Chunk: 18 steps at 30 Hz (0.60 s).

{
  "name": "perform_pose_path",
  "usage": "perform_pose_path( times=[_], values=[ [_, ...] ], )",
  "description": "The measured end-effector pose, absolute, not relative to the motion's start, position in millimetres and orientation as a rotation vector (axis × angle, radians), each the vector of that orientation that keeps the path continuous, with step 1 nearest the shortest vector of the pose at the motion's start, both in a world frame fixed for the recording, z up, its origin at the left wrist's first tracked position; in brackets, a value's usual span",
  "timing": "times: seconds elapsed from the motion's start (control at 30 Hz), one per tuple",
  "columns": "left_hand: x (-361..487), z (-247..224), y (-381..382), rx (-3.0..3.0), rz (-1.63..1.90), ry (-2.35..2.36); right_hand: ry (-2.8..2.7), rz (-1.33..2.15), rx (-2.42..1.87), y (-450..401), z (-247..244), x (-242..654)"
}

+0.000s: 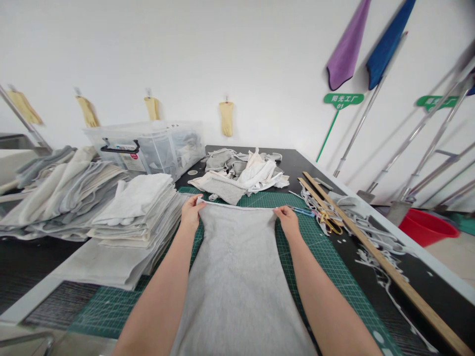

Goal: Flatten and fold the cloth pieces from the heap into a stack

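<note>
A light grey piece of knit fabric [237, 257] stretches from its far edge down past the bottom of the head view. My left hand [191, 211] pinches its far left corner, fingers closed. At the far right corner, my right hand [287, 220] grips the same edge between thumb and fingers. Between the two hands the edge runs nearly straight. Beneath lies a green cutting mat [326, 267] with a grid. Just beyond the fabric is a loose heap of grey and white cloth scraps [241, 173].
Stacked fabric pieces [137, 212] stand at left, beside a larger cloth pile [63, 188] and a clear plastic bin [148, 148]. To the right lie gold-handled scissors [330, 223], a long wooden ruler [378, 257] and fabric strips [382, 237]. A red bucket [426, 227] stands beyond the table.
</note>
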<state>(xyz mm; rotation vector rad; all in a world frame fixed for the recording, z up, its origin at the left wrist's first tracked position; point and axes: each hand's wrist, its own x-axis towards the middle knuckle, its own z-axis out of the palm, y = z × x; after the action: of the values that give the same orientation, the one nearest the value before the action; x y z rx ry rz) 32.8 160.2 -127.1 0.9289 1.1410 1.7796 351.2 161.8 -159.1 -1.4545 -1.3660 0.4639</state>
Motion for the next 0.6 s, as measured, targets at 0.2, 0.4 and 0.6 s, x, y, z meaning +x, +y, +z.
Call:
perform_pose_path(
  times=[0.2, 0.4, 0.6],
  values=[
    [26.4, -130.5, 160.1, 0.930, 1.824, 1.230, -1.345, 0.464, -1.449, 159.9, -155.5, 354.4],
    [23.5, -126.4, 158.5, 0.922, 1.819, 1.252, -1.320, 0.555, -1.379, 157.2, -148.6, 356.9],
    [17.4, -127.0, 156.0, 0.881, 1.700, 1.327, -1.225, 0.775, -1.326, 155.1, -144.3, 361.9]
  ],
)
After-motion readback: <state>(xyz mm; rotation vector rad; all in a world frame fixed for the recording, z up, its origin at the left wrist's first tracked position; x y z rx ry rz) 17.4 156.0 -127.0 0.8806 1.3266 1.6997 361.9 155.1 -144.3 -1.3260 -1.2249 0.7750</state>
